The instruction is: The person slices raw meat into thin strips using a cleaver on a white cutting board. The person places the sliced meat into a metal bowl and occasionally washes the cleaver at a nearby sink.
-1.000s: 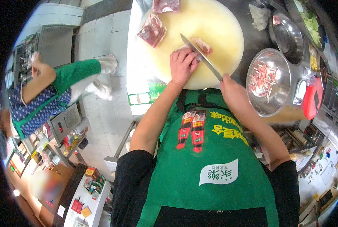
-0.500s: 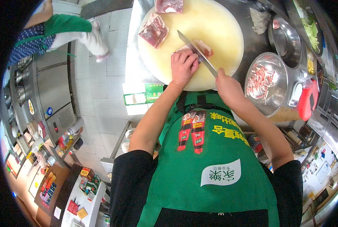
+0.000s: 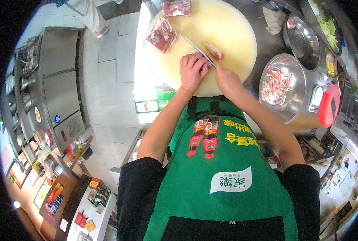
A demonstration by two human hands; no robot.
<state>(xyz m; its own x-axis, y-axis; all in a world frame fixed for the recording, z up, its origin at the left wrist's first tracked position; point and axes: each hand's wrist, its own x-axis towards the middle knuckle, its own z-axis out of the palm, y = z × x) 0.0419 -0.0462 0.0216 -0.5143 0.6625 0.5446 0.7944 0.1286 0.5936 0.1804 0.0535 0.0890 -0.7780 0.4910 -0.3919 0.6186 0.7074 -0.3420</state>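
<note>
On the round, pale yellow cutting board, my left hand is closed with curled fingers over a piece of meat, which is mostly hidden beneath them. My right hand grips a kitchen knife by its handle. The long blade runs toward the far left, right beside my left fingertips. A cut piece of meat with a pale side lies just right of the blade. Two larger red, fat-streaked chunks, a nearer meat chunk and a farther meat chunk, rest at the board's left and far edge.
To the right stands a steel bowl holding thin meat strips. Beyond it are a steel pan, a crumpled grey cloth and a tray of leafy greens. A red object lies rightward. Someone's leg shows far left.
My right hand and the knife have shifted left and the blade now points farther left, its tip near the nearer chunk. My left hand stays about put. The other person has moved mostly out of view.
</note>
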